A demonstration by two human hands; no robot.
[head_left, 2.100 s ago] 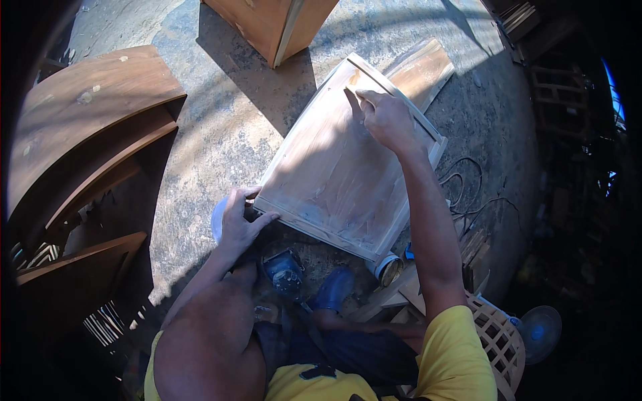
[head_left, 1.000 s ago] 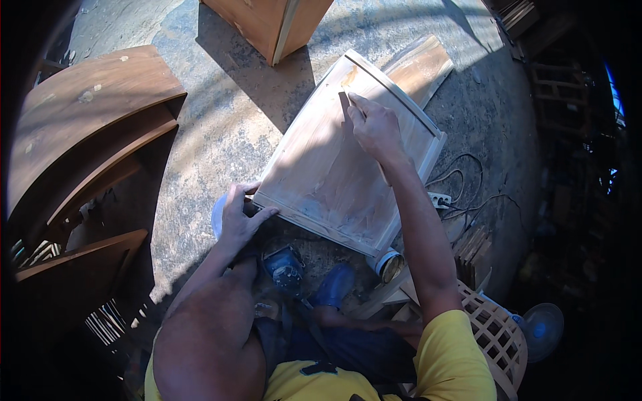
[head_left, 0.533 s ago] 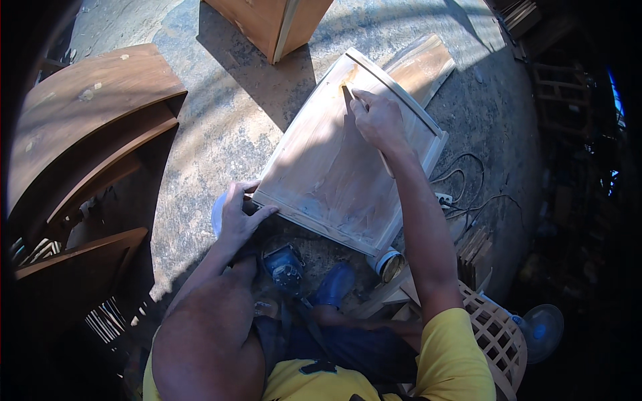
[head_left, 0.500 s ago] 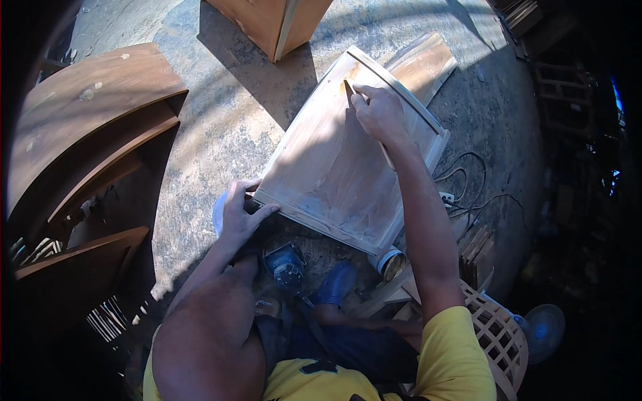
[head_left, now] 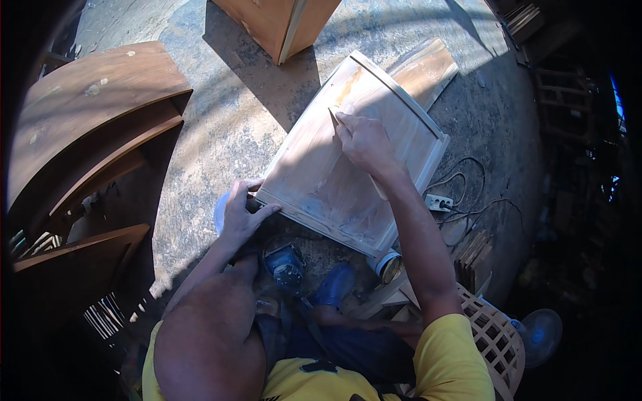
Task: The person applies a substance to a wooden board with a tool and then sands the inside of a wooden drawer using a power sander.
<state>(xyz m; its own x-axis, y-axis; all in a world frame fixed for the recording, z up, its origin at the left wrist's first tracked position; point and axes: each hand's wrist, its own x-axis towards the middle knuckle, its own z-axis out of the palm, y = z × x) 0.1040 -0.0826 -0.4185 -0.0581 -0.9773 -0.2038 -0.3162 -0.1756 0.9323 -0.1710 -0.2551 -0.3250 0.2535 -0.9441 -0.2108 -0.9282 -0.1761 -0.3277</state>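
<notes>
A pale wooden panel point(head_left: 304, 177) with raised edge strips lies tilted in front of me, a yellow-brown smear near its far end. My left hand point(head_left: 241, 212) grips its near left corner, thumb over the edge and fingers around the side. My right hand point(head_left: 364, 142) is closed around a putty knife point(head_left: 333, 117), its thin blade touching the panel below the smear. The light end of its handle shows beneath my wrist. My fingers hide the rest.
A brown cabinet point(head_left: 284, 30) stands beyond the panel; curved shelving point(head_left: 100, 87) is at left. A board point(head_left: 421, 70) lies under the panel's far side. At right are a power strip point(head_left: 438, 202) with cords, a can point(head_left: 388, 265) and a lattice chair back point(head_left: 491, 327). A power tool point(head_left: 285, 267) sits near my feet.
My right hand has drawn the putty knife toward me and slightly left across the panel, uncovering more of the smear. My left hand keeps its hold on the corner.
</notes>
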